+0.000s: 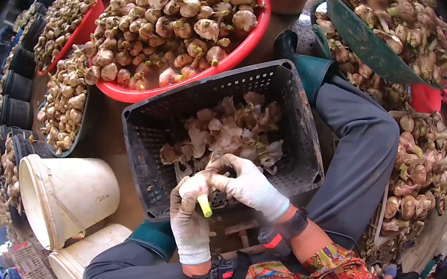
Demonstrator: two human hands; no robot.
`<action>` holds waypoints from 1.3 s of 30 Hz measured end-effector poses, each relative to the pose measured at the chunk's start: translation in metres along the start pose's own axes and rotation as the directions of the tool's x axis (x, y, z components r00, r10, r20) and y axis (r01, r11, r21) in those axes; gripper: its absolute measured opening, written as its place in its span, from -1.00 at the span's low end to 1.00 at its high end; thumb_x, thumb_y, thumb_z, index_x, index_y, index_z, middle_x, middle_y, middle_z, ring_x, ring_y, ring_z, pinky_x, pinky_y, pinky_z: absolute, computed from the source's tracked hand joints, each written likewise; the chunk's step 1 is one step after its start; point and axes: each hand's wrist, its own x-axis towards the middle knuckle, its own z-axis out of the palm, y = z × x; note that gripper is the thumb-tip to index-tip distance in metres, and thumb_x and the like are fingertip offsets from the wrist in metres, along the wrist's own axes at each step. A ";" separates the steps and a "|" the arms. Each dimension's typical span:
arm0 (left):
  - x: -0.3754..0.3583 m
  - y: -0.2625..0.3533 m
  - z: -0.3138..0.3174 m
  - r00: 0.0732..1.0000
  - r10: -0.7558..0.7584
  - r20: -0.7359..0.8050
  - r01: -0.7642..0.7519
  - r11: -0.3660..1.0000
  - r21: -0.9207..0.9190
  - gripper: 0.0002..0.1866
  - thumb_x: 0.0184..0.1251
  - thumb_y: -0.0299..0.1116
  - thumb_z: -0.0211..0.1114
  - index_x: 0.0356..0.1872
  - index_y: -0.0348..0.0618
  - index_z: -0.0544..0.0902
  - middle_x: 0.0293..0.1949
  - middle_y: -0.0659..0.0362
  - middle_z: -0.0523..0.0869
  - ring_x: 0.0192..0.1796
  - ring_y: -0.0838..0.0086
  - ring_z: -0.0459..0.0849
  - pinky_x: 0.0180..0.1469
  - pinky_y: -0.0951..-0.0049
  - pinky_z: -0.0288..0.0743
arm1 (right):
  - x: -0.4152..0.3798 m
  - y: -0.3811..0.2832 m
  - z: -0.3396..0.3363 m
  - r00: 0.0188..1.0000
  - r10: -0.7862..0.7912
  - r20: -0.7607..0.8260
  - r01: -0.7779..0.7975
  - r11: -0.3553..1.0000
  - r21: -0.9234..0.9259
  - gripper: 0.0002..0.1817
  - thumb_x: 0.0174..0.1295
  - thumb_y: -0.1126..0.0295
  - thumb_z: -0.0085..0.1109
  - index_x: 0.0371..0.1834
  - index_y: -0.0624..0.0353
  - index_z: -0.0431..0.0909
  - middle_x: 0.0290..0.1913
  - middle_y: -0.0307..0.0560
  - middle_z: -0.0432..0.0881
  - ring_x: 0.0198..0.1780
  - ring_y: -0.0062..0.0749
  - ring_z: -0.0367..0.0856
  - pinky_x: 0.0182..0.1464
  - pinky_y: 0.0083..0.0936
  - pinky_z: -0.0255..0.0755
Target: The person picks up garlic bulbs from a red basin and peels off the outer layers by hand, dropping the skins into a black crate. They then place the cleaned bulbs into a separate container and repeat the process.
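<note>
A pale garlic bulb [194, 186] with a short green cut stem is held over the near edge of a black plastic crate [142, 171]. My left hand [188, 221], in a dirty white glove, is closed round the bulb from below. My right hand [246, 183], gloved too, pinches at the bulb's far side with thumb and fingers; whether a strip of skin is between them I cannot make out. Loose papery garlic skins [230, 129] lie heaped inside the crate beneath both hands.
A large red tub [257, 33] of untrimmed-looking garlic bulbs stands beyond the crate. Two white buckets [80, 189] are at the left, one on its side. A green basin [366, 48] of garlic sits at upper right, with more garlic [417, 178] heaped at right. My bent legs flank the crate.
</note>
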 end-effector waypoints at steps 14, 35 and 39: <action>0.000 0.010 0.012 0.974 -0.134 -0.184 0.196 0.906 0.376 -0.39 0.50 0.19 -0.07 -0.04 -0.24 0.61 -0.40 0.14 0.68 -0.59 0.57 0.46 -0.61 0.60 0.21 | 0.008 -0.005 0.003 1.000 0.014 0.010 -0.015 0.977 0.211 -0.87 0.19 0.56 0.13 -0.20 0.29 0.54 -0.23 -0.05 0.70 -0.19 -0.41 0.68 -0.10 -0.49 0.54; -0.005 0.191 -0.030 0.905 0.287 -0.314 -0.405 0.809 -0.427 -0.58 0.38 0.04 0.01 -0.07 -0.09 0.55 -0.26 0.01 0.65 -0.46 0.44 0.52 -0.54 0.51 0.36 | -0.007 0.015 -0.004 0.984 -0.061 -0.168 0.068 0.997 0.034 -0.88 0.30 0.45 0.22 -0.36 0.26 0.54 -0.58 -0.29 0.50 -0.68 -0.69 0.38 -0.62 -0.67 0.25; 0.013 0.323 -0.126 0.888 0.318 -0.331 -0.458 0.659 -0.596 -0.70 0.37 -0.19 0.04 -0.13 -0.24 0.51 -0.30 -0.04 0.63 -0.41 0.29 0.60 -0.40 0.32 0.60 | -0.007 0.012 -0.002 0.984 -0.085 -0.158 0.094 0.994 0.050 -0.89 0.30 0.47 0.19 -0.36 0.26 0.54 -0.57 -0.26 0.53 -0.69 -0.68 0.38 -0.65 -0.66 0.25</action>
